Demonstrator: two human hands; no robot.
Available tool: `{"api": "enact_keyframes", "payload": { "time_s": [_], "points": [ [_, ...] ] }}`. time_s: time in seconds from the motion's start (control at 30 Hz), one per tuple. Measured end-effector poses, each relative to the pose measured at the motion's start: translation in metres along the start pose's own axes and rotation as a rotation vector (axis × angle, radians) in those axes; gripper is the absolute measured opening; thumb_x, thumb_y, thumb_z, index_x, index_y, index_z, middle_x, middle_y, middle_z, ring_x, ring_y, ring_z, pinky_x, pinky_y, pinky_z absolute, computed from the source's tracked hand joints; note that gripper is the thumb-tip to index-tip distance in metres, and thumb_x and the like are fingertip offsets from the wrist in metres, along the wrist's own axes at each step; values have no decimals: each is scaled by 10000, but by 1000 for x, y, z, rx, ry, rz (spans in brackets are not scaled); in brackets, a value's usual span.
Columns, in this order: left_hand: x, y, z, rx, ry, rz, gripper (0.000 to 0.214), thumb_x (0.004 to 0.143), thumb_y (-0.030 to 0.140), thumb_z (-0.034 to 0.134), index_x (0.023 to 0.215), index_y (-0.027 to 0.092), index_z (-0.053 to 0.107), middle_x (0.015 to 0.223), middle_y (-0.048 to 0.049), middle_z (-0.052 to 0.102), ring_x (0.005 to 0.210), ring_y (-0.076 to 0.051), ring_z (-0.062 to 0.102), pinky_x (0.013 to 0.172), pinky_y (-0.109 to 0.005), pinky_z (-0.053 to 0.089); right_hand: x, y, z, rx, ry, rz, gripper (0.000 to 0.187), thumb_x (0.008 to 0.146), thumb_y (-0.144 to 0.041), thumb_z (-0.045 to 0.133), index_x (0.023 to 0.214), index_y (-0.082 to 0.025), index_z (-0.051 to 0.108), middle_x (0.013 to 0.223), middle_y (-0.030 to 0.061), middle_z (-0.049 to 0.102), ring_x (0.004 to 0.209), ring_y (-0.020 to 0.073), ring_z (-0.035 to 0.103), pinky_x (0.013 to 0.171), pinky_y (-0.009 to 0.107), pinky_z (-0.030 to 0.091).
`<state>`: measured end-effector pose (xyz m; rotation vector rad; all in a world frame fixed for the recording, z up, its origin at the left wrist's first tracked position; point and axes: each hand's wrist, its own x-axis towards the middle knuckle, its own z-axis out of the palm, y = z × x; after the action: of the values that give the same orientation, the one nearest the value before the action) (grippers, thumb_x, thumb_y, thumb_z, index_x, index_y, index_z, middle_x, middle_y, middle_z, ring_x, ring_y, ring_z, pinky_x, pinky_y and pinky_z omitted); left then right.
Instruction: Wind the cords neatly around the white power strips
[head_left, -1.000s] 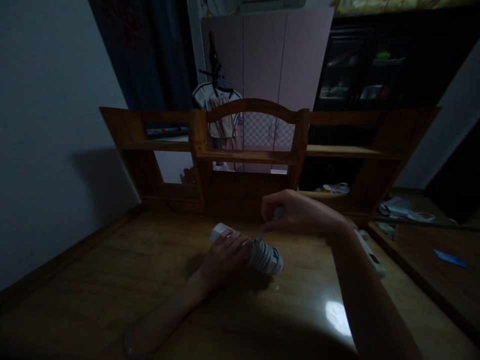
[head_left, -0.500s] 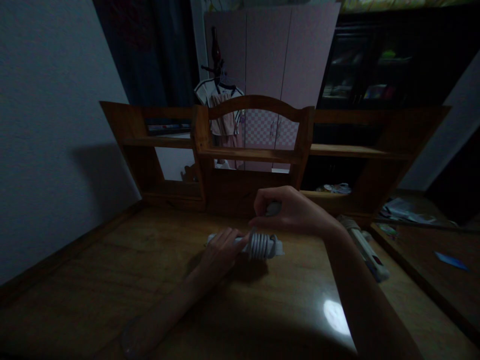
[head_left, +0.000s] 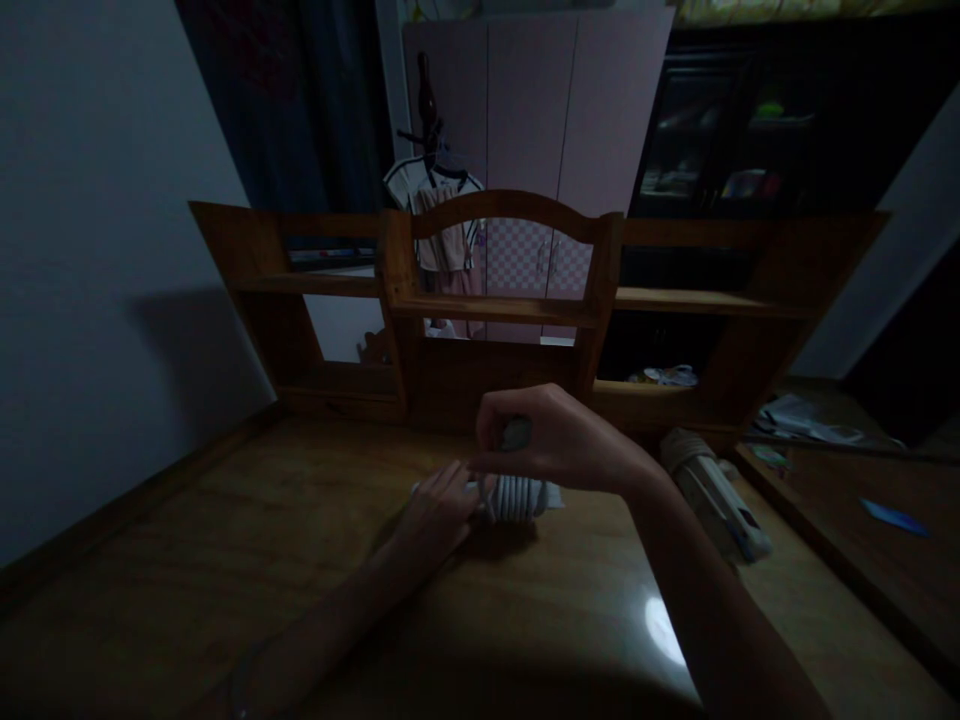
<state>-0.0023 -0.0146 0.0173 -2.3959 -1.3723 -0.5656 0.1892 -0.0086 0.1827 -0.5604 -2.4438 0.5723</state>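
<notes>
A white power strip (head_left: 517, 497) with its white cord wound round it in coils lies on the wooden desk (head_left: 315, 560). My left hand (head_left: 439, 510) is closed on the strip's left end and holds it down. Just above the coils, my right hand (head_left: 551, 440) is closed on a small white piece (head_left: 516, 433), seemingly the plug end of the cord. The room is dim and fine detail is hard to see.
A wooden shelf unit (head_left: 510, 300) stands along the desk's back edge. A second white power strip (head_left: 712, 490) lies to the right. Papers (head_left: 802, 415) and a blue card (head_left: 896, 517) rest on the side surface at right. A wall is on the left.
My right hand has moved left over the coils with the cord end. The strip has turned level on the desk, and my left hand has stayed on its left end.
</notes>
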Motion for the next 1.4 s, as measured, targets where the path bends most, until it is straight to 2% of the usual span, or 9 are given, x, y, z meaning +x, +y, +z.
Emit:
{"api": "enact_keyframes", "payload": {
  "time_s": [0.13,0.27,0.37,0.47,0.6,0.83,1.03,1.23,1.4],
  "points": [
    [0,0,-2,41,-18,87,403,840,164,585,1228,255,527,1004,-59,597,897,-227,550,736,-341,472,1,26,-9,76,138,57,204,784,-332,697,780,-151,605,756,-16,600,688,101,539,620,207,387],
    [-3,-3,5,78,169,236,190,902,189,487,1066,170,581,965,-87,619,875,-231,562,748,-357,476,1,64,-18,217,163,182,303,756,-420,706,763,-145,581,668,-29,568,568,81,502,538,201,374],
    [-4,-3,7,71,313,238,235,932,206,416,1104,115,547,963,-119,627,899,-241,574,821,-388,475,-3,93,-19,316,143,281,355,724,-460,723,780,-148,564,625,-37,556,535,79,495,513,198,367],
    [-4,-2,5,-5,345,254,260,940,187,390,1159,102,500,964,-114,637,896,-226,585,832,-376,483,-7,118,-14,400,36,383,393,692,-482,742,816,-149,573,621,-34,563,517,78,480,485,193,352],
    [-5,0,3,-57,324,380,353,922,106,405,1275,113,423,933,-79,648,840,-180,603,809,-348,501,-10,144,-2,412,-146,435,411,664,-492,764,836,-149,617,650,-26,573,536,81,470,493,197,355],
    [-9,1,-1,26,195,446,443,954,160,398,1396,132,378,1125,-121,633,967,-204,595,879,-383,482,-17,179,26,404,-441,483,383,682,-512,741,795,-150,686,644,-29,575,589,95,493,556,207,380],
    [-10,-4,-1,21,190,383,471,949,162,409,1418,148,364,1082,-105,641,927,-203,592,846,-369,479,-21,195,39,397,-495,478,425,719,-557,692,725,-132,683,627,-10,601,595,113,526,593,225,397],
    [-7,-7,-4,-41,241,216,580,948,383,435,1447,116,307,1000,-118,631,852,-227,580,758,-362,481,-18,189,37,407,-443,451,487,806,-605,576,797,-128,672,696,2,598,632,115,515,627,233,402],
    [-8,-8,-4,-92,234,197,643,923,394,488,1467,130,269,1019,-117,614,897,-237,569,799,-357,479,-9,185,53,430,-462,424,474,819,-586,573,844,-122,664,706,-10,574,637,109,485,617,228,391]
  ]
}}
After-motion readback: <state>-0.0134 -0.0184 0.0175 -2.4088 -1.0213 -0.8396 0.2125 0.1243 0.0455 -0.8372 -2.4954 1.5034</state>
